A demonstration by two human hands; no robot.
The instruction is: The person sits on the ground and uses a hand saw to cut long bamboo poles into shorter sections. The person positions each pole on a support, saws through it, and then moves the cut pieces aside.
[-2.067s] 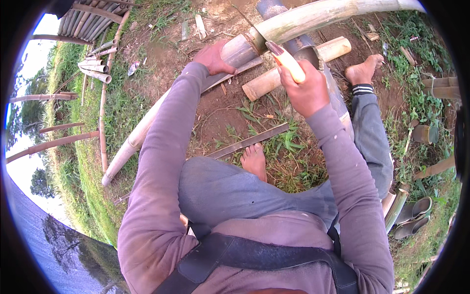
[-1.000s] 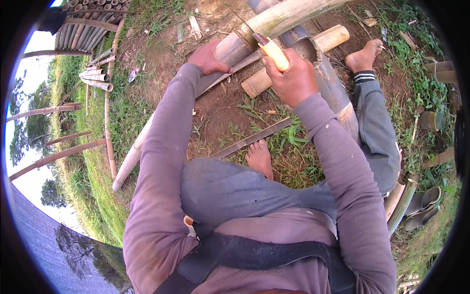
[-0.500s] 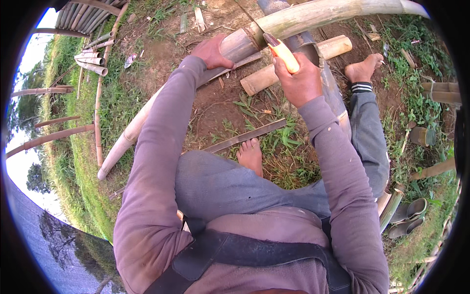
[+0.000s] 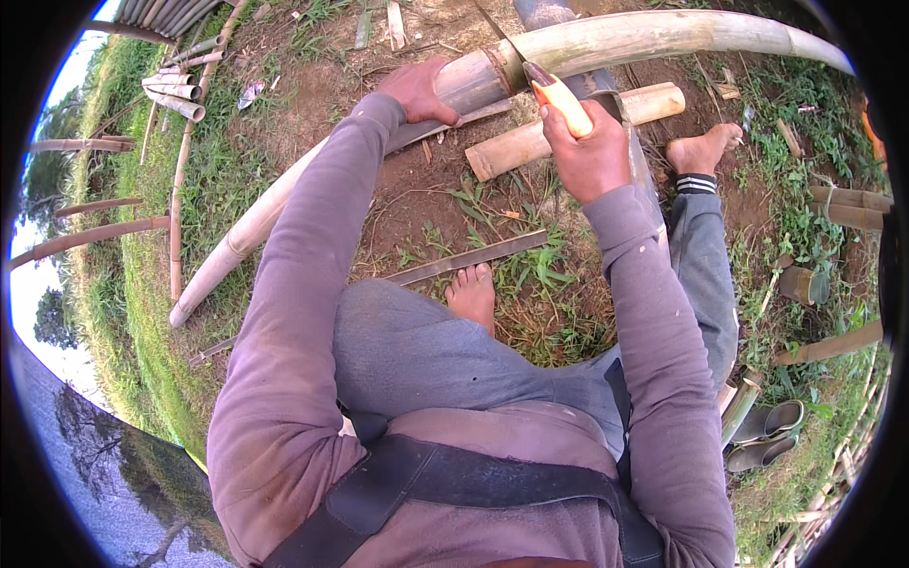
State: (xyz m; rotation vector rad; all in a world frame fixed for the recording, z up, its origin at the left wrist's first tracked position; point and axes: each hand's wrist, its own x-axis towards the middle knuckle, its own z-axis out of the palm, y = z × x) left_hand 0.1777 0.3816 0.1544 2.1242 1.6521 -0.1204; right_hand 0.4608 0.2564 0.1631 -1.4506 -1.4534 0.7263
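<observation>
A long, thick bamboo pole [image 4: 663,38] lies across the far side in front of me. My left hand [image 4: 419,92] presses on the pole, thumb and fingers around its greyish section left of a node. In my right hand [image 4: 595,156] is a handsaw [image 4: 565,106] with a pale yellow handle, fingers wrapped around it. Its thin dark blade crosses the pole beside that node, pointing away from me. Whether the blade sits in a cut, I cannot tell. Under the pole runs a darker bamboo support [image 4: 592,83], and a short bamboo piece [image 4: 516,150] lies next to it.
My bare feet are on the soil; a flat bamboo strip [image 4: 473,257] lies by the left one. Boots [image 4: 763,437] stand at the lower right. Cut bamboo tubes [image 4: 175,95] are stacked at the far left, near a bamboo rail [image 4: 180,189]. An orange object [image 4: 872,133] shows at the right edge.
The view has shifted slightly. The saw and my right hand stay at nearly the same place on the pole, and my left hand still holds it. An orange object has appeared at the right edge.
</observation>
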